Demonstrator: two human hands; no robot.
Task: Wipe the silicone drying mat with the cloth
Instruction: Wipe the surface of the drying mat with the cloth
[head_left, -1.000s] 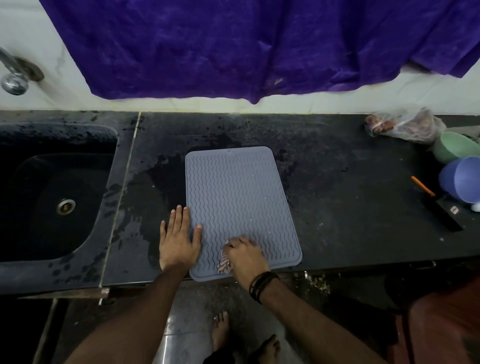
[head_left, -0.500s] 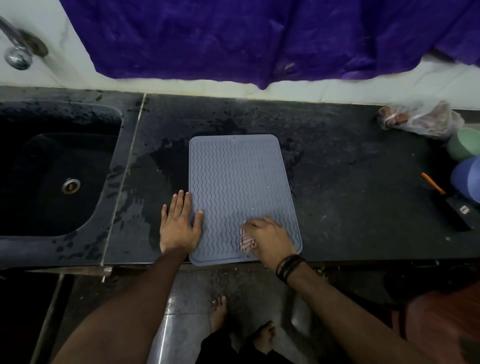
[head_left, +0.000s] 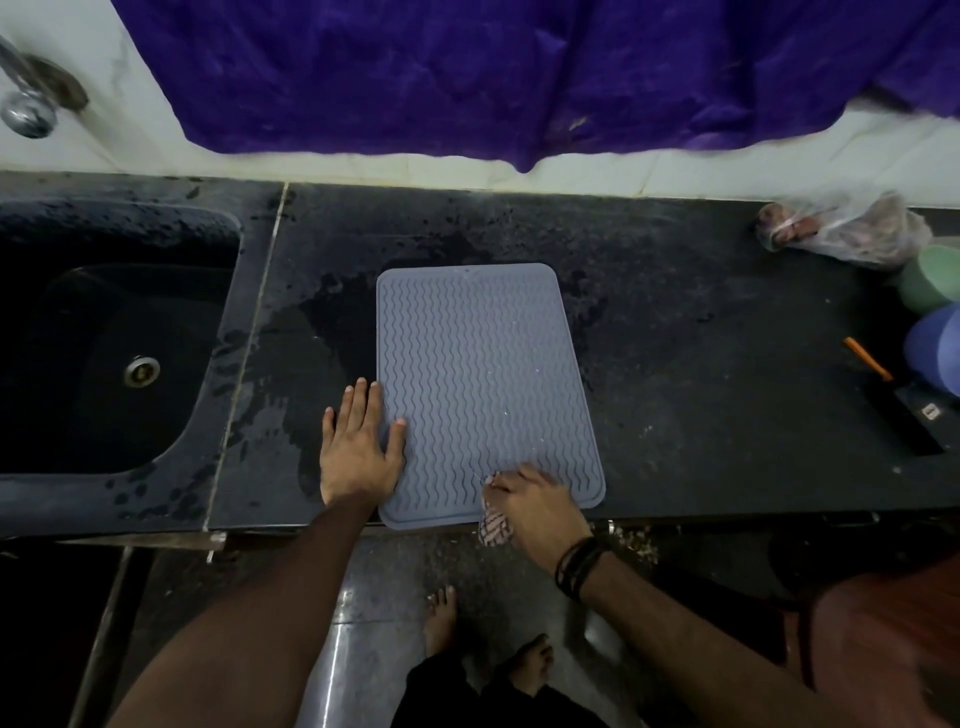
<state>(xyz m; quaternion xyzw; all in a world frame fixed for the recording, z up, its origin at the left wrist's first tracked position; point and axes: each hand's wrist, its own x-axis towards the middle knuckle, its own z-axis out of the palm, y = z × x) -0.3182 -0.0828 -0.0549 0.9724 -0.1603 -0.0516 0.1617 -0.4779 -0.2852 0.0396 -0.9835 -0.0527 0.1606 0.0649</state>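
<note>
Silicone drying mat (head_left: 483, 384) lies flat on the dark tabletop (head_left: 701, 374), its near edge reaching the tabletop's front lip; sink (head_left: 104, 364) off at 9 o'clock from it. Left hand (head_left: 358, 447) at the mat's 8 o'clock edge, palm down, fingers (head_left: 358, 400) spread flat and holding nothing — thumb overlaps the mat, the rest on wet tabletop. Right hand (head_left: 535, 504) at the mat's 5 o'clock corner, fingers curled tight around a bunched striped cloth (head_left: 493, 525), which spills over the front lip. Judgement: wiping is under way at the near end; small pale specks still dot the middle and far part of the mat. Risks — the mat looks thin and floppy, pinned by little more than one thumb, so a hard push toward 12 o'clock could buckle it or skate it on the wet patch (visible at 10 o'clock). A pull toward 6 o'clock could drag that corner off the lip.
</note>
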